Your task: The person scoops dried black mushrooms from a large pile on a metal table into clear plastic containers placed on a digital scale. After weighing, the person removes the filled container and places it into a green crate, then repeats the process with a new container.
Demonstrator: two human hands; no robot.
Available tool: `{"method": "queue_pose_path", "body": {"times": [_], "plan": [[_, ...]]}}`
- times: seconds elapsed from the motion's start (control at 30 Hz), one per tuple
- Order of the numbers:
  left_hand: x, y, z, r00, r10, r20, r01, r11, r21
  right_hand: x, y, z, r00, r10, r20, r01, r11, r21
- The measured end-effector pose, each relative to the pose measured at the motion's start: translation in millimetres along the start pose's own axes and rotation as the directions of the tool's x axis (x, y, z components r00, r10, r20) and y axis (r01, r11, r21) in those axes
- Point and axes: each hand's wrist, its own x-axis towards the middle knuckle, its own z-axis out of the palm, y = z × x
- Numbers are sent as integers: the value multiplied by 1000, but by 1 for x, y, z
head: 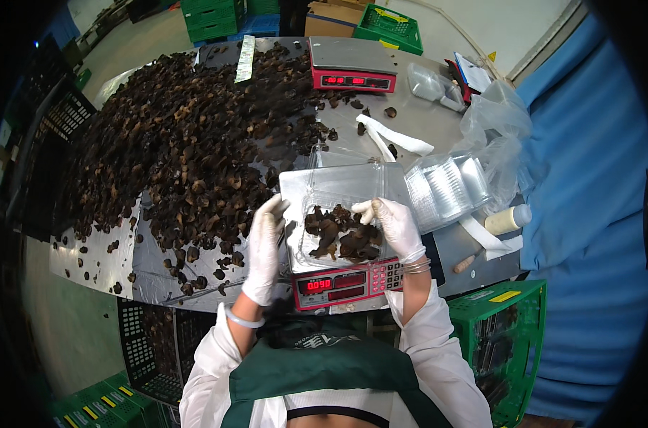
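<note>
A clear plastic clamshell box (309,251) lies with its lid up on the steel plate of a red digital scale (337,286), whose red display is lit. Dark brown wood ear mushrooms (329,235) partly fill the box. My right hand (390,222), in a white glove, is over the box's right side with its fingertips close to the mushrooms; whether it pinches a piece cannot be told. My left hand (265,243), also gloved, is beside the scale's left edge, fingers slightly bent and holding nothing. A large heap of wood ears (195,144) spreads over the table to the left.
A second red scale (353,61) stands at the back. At right are stacked clear plastic boxes (449,190), a plastic bag (497,134), a pale roll (503,220) and white strips (404,140). Green crates (527,342) and a black crate (142,353) stand by the near edge.
</note>
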Motion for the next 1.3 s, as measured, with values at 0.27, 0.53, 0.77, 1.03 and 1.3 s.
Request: {"method": "queue_pose_path", "body": {"times": [0.27, 0.53, 0.77, 1.03, 1.3], "plan": [[-73, 1, -215, 821, -1, -570, 71, 992, 101, -18, -31, 4, 990, -67, -125, 11, 917, -400], [-151, -1, -331, 534, 46, -844, 211, 960, 186, -19, -58, 110, 984, -177, -29, 153, 914, -376], [-121, -25, -325, 863, 279, -421, 189, 594, 782, 5, -26, 296, 876, -238, 420, 337, 925, -178], [-111, -46, -307, 996, 88, 4, -32, 317, 948, -3, 35, 396, 795, -209, 570, 549, 648, -529], [-149, -21, -398, 792, 433, -430, 167, 524, 835, 35, 23, 399, 924, -125, 360, 325, 753, -572]]}}
